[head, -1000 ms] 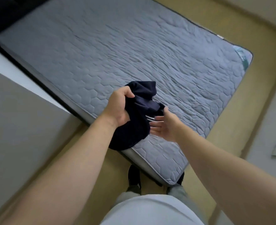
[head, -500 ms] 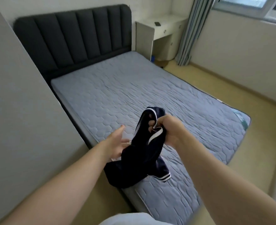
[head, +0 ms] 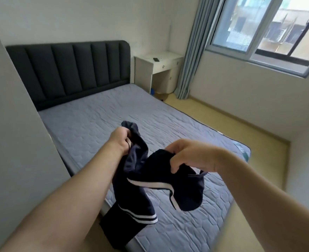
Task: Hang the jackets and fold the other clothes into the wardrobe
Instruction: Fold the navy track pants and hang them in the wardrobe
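Observation:
A dark navy garment with white stripes (head: 141, 182) hangs in the air over the near corner of the bed. My left hand (head: 119, 142) grips its upper edge at the left. My right hand (head: 188, 155) pinches another bunch of the fabric at the right, fingers curled round it. The cloth sags between the two hands, and its lower part drops past the mattress edge. No wardrobe is in view.
A bed with a grey quilted mattress (head: 99, 124) and a dark padded headboard (head: 71, 70) fills the middle. A white side table (head: 159, 70) stands beside it, with a curtain (head: 190, 51) and window (head: 266, 31) at the right. A grey panel (head: 13, 142) rises at my left.
The view has lifted from the mattress to the whole room. The garment passed from my left hand to my right, and now both hands hold it, spread apart.

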`<state>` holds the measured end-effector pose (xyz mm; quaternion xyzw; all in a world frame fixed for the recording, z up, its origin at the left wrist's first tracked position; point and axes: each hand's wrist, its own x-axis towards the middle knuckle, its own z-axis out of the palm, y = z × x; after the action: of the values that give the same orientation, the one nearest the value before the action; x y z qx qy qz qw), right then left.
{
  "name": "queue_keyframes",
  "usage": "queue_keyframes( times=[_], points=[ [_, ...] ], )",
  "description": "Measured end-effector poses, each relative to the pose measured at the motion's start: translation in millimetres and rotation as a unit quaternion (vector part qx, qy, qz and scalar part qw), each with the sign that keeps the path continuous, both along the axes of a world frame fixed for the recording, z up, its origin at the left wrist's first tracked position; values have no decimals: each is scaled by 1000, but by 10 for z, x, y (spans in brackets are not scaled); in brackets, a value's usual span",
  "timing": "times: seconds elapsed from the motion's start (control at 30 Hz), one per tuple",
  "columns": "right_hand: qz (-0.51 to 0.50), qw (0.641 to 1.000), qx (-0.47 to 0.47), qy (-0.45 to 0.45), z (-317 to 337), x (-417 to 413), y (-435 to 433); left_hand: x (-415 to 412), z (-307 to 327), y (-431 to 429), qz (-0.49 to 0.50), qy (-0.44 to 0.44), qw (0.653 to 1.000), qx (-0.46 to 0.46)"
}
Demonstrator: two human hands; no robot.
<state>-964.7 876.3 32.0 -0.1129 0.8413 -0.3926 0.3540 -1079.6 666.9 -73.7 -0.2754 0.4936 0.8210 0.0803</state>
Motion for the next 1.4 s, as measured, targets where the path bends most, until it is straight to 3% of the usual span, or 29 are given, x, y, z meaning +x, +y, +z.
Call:
queue_keyframes(
  times=[0.07, 0.2, 0.3, 0.4, 0.47, 0.53, 0.63, 0.67, 0.73, 0.8, 0.83, 0.93, 1.0, 1.07, 1.13, 1.27, 1.4],
  points=[
    [-16, 1000, 22, -2, -104, -53, 17, 90, 291, 32, -26, 58, 997, 52],
    [-201, 971, 81, 99, -339, -287, -27, 469, 862, -18, -215, 177, 956, 90],
    [-316, 939, 18, 136, -426, -427, -85, 580, 1025, -101, -315, 261, 910, 72],
    [-285, 931, 16, 228, -505, -547, -135, 614, 1098, -187, -362, 302, 877, 95],
    [-271, 936, -48, 221, -534, -590, -190, 605, 1072, -256, -393, 307, 861, 95],
    [-290, 916, -84, 263, -533, -644, -228, 579, 972, -325, -407, 278, 866, 89],
    [-305, 889, -24, 342, -446, -743, -250, 538, 862, -439, -327, 254, 906, 88],
    [-311, 886, -43, 341, -414, -767, -248, 508, 844, -473, -271, 245, 929, 53],
    [-315, 880, -86, 345, -325, -814, -246, 422, 812, -527, -154, 239, 951, -125],
    [-287, 876, -49, 384, -220, -871, -258, 381, 821, -553, -112, 254, 908, -314],
    [-255, 877, -5, 408, -172, -909, -283, 374, 831, -556, -147, 280, 884, -344],
    [-140, 859, 158, 467, -82, -973, -446, 396, 889, -450, -289, 330, 833, -336],
    [-95, 839, 225, 487, -62, -983, -523, 359, 883, -333, -282, 353, 786, -423],
    [-71, 830, 251, 493, -41, -998, -512, 288, 890, -284, -232, 347, 774, -477],
    [-44, 833, 271, 480, -14, -1011, -450, 222, 894, -304, -229, 338, 785, -466],
    [8, 875, 238, 420, 50, -1009, -293, 131, 1070, -349, -209, 414, 718, -518],
    [11, 901, 196, 387, 272, -1031, -58, 41, 1392, -342, -165, 482, 681, -526]
  ],
)
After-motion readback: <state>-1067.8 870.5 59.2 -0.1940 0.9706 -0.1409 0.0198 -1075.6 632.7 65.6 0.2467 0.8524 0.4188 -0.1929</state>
